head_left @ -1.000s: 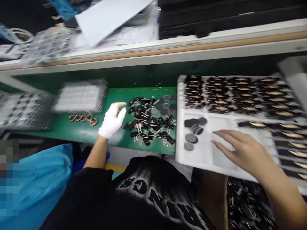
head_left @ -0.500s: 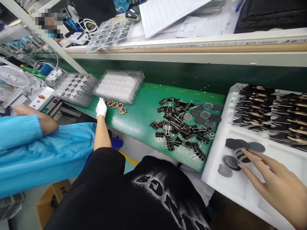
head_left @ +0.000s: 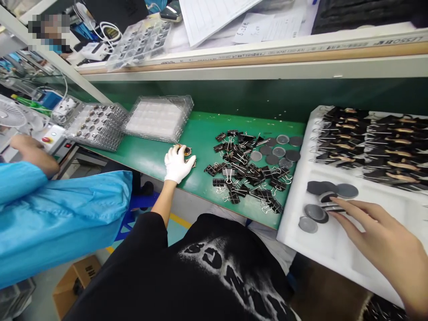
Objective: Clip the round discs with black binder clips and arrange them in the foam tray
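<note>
My left hand, in a white glove, is on the green tabletop with its fingers curled over several small gold-rimmed round parts. The thumb lies on their near side, and the glove hides most of them. Over at the right, my bare right hand pinches a thin round disc between thumb and fingers, tilted on edge above the white foam tray. Beside those fingertips lie dark flat discs and clear-rimmed grey discs.
Black binder clips lie heaped mid-table, with loose discs behind. Clipped pieces fill the tray's far part. Clear plastic trays stand at the back left. A shelf edge runs overhead. A co-worker's blue sleeve is at left.
My left hand has moved right along the table, and the gold-rimmed parts have shifted right with it. My right hand stays at the discs, its pinched disc now more on edge. The view has shifted slightly.
</note>
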Demonstrator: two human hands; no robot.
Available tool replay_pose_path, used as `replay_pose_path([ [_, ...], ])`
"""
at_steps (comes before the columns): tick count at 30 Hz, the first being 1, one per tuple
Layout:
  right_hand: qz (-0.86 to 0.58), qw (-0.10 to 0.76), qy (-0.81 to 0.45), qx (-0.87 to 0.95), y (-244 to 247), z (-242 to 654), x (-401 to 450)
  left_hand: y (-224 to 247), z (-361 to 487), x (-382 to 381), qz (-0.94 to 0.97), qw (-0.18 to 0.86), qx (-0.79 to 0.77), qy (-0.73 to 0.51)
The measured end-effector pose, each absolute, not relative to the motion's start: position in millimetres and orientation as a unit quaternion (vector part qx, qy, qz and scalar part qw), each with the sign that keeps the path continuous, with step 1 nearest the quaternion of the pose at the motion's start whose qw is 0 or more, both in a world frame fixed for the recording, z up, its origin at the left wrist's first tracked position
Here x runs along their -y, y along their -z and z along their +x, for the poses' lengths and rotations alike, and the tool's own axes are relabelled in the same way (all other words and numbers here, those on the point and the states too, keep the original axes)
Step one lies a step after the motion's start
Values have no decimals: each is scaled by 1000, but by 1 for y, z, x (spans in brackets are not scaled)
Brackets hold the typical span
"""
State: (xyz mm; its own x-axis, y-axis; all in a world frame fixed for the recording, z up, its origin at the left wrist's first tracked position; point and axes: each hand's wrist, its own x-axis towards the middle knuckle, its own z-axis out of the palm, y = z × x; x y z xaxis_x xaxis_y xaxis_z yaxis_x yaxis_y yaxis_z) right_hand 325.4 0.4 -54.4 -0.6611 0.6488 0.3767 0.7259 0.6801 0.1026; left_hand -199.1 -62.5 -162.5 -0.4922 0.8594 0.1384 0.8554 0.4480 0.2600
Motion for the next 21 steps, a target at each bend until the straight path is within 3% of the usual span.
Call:
replay_pose_path([
  [6,-339,220,161,901,56,329,-9,142,-170,51,528,-2,-826,-199],
  [14,-316,316,162,880,51,326,-14,105,-199,29,798,16,-603,7],
  [21,-434,364,2,824,25,294,16,90,-192,-4,820,47,-569,42],
])
